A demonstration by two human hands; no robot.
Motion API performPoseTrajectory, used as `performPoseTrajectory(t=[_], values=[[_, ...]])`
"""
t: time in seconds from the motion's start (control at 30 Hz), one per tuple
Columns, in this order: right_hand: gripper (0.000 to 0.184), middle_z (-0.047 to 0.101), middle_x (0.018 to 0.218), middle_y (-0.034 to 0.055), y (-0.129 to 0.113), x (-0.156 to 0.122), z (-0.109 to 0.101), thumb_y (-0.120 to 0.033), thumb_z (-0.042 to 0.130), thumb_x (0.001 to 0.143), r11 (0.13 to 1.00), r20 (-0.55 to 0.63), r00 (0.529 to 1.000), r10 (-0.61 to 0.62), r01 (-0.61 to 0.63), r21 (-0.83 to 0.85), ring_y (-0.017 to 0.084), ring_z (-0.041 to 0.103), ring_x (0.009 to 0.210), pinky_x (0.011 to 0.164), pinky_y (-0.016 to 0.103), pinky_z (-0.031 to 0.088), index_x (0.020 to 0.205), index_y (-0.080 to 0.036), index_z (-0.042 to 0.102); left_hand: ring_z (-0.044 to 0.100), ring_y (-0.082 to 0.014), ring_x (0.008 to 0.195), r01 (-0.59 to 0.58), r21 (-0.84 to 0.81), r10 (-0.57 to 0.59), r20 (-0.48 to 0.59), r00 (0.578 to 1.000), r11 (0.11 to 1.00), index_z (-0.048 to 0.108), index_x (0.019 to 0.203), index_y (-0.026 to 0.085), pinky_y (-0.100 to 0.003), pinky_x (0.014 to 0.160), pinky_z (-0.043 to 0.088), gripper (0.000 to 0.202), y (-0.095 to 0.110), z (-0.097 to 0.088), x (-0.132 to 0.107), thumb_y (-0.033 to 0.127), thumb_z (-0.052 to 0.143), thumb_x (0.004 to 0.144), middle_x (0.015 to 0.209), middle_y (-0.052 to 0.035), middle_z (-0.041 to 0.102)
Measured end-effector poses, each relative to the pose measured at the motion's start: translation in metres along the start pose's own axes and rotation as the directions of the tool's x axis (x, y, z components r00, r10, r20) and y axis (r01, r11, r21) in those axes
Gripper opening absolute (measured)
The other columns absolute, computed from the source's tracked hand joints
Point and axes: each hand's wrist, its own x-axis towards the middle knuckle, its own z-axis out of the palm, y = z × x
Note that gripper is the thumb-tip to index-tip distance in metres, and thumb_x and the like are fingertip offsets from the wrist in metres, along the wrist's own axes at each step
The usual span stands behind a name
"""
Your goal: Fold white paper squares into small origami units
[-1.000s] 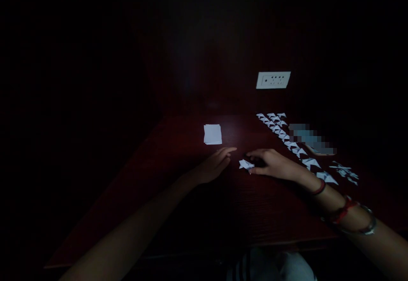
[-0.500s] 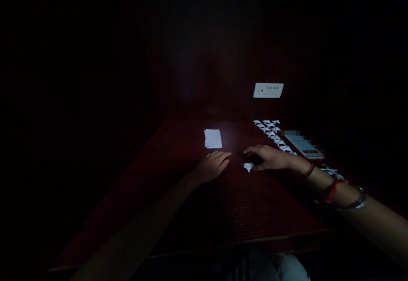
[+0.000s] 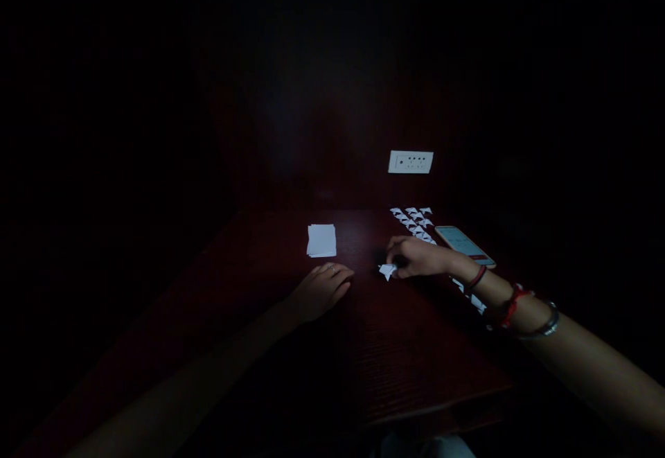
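Right hand (image 3: 415, 258): fingers curled, pinching folded paper piece (image 3: 387, 271), centre of table (image 3: 426, 368).
Left hand (image 3: 319, 290): flat, fingers open, empty.
Care: keep paper pinned flat.

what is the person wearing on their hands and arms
Both forearms are bare, with no sleeves in view. The left hand has a small ring on one finger. No ring can be made out on the right hand. Its wrist carries a thin dark band, then a red thread band, then a silver bangle farthest up the arm.
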Motion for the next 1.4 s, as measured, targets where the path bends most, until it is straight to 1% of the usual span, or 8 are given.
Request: performPoseTrajectory(t=[0.13, 0.3, 0.43, 0.57, 0.8, 0.93, 1.1, 1.4], values=[[0.037, 0.058, 0.090, 0.0069, 0.008, -0.004, 0.009, -0.028, 0.068, 0.057, 1.000, 0.076, 0.997, -0.009, 0.009, 0.004, 0.018, 0.054, 0.081, 0.071, 0.025, 0.041, 0.090, -0.013, 0.063, 0.043, -0.0170, 0.103, -0.043, 0.002, 0.043, 0.039, 0.998, 0.999, 0.044, 0.114, 0.022, -0.030, 0.088, 0.033, 0.028, 0.001, -0.004, 0.005, 0.029, 0.033, 0.089, 0.112, -0.0018, 0.049], [0.027, 0.058, 0.087, 0.0060, 0.013, -0.002, 0.025, -0.022, 0.065, 0.060, 1.000, 0.067, 0.998, -0.010, 0.010, 0.003, 0.015, 0.054, 0.075, 0.068, 0.023, 0.041, 0.085, -0.013, 0.062, 0.044, -0.0167, 0.102, -0.050, 0.000, 0.050, 0.050, 0.997, 0.999, 0.045, 0.113, 0.020, -0.030, 0.089, 0.032, 0.028, -0.005, 0.002, 0.018, 0.029, 0.033, 0.089, 0.110, -0.0020, 0.051], [0.026, 0.057, 0.088, 0.0054, 0.024, -0.008, 0.011, -0.022, 0.064, 0.061, 1.000, 0.013, 1.000, -0.002, 0.002, -0.024, 0.015, 0.053, 0.076, 0.068, 0.022, 0.041, 0.086, -0.014, 0.061, 0.046, -0.0166, 0.101, -0.049, -0.015, 0.049, 0.015, 0.999, 0.999, 0.045, 0.112, 0.020, -0.030, 0.089, 0.034, 0.028, -0.010, 0.015, 0.042, 0.029, 0.034, 0.089, 0.109, -0.0021, 0.052], [0.030, 0.058, 0.091, 0.0067, 0.063, -0.020, -0.029, -0.024, 0.059, 0.068, 0.991, -0.078, 0.995, 0.062, -0.071, -0.116, 0.016, 0.054, 0.081, 0.072, 0.024, 0.040, 0.096, -0.014, 0.059, 0.048, -0.0166, 0.099, -0.060, -0.051, 0.056, -0.087, 0.995, 0.997, 0.049, 0.109, 0.021, -0.030, 0.089, 0.036, 0.025, -0.014, 0.031, 0.098, 0.029, 0.036, 0.088, 0.107, -0.0023, 0.053], [0.026, 0.060, 0.089, 0.0084, 0.180, -0.033, -0.088, -0.019, 0.060, 0.067, 0.910, -0.177, 0.954, 0.243, -0.287, -0.299, 0.019, 0.054, 0.082, 0.073, 0.027, 0.040, 0.092, -0.012, 0.062, 0.052, -0.0172, 0.092, -0.024, -0.179, -0.047, -0.379, 0.924, 0.983, 0.049, 0.106, 0.014, -0.036, 0.079, 0.043, 0.023, -0.023, 0.071, 0.243, 0.025, 0.041, 0.088, 0.104, -0.0071, 0.052], [0.020, 0.061, 0.087, 0.0049, 0.240, -0.021, -0.074, -0.019, 0.063, 0.067, 0.867, -0.150, 0.928, 0.340, -0.372, -0.331, 0.020, 0.052, 0.090, 0.078, 0.028, 0.041, 0.087, -0.016, 0.063, 0.053, -0.0171, 0.090, -0.021, -0.255, -0.098, -0.441, 0.892, 0.967, 0.048, 0.107, 0.015, -0.036, 0.076, 0.045, 0.025, -0.034, 0.100, 0.280, 0.028, 0.045, 0.086, 0.107, -0.0076, 0.050], [0.025, 0.051, 0.108, 0.0067, 0.296, 0.008, -0.039, -0.029, 0.045, 0.084, 0.837, -0.054, 0.898, 0.437, -0.429, -0.339, 0.017, 0.053, 0.090, 0.076, 0.036, 0.045, 0.106, -0.017, 0.050, 0.052, -0.0156, 0.092, -0.028, -0.316, -0.120, -0.437, 0.892, 0.948, 0.051, 0.102, 0.015, -0.033, 0.081, 0.043, 0.020, -0.049, 0.120, 0.286, 0.023, 0.037, 0.089, 0.102, -0.0065, 0.053], [0.027, 0.051, 0.108, 0.0064, 0.330, 0.043, -0.011, -0.028, 0.046, 0.083, 0.823, 0.073, 0.850, 0.521, -0.477, -0.309, 0.018, 0.053, 0.091, 0.075, 0.036, 0.045, 0.107, -0.016, 0.049, 0.050, -0.0159, 0.094, 0.003, -0.313, -0.144, -0.429, 0.892, 0.950, 0.053, 0.100, 0.016, -0.030, 0.086, 0.040, 0.025, -0.053, 0.127, 0.289, 0.020, 0.031, 0.088, 0.098, -0.0058, 0.055]])
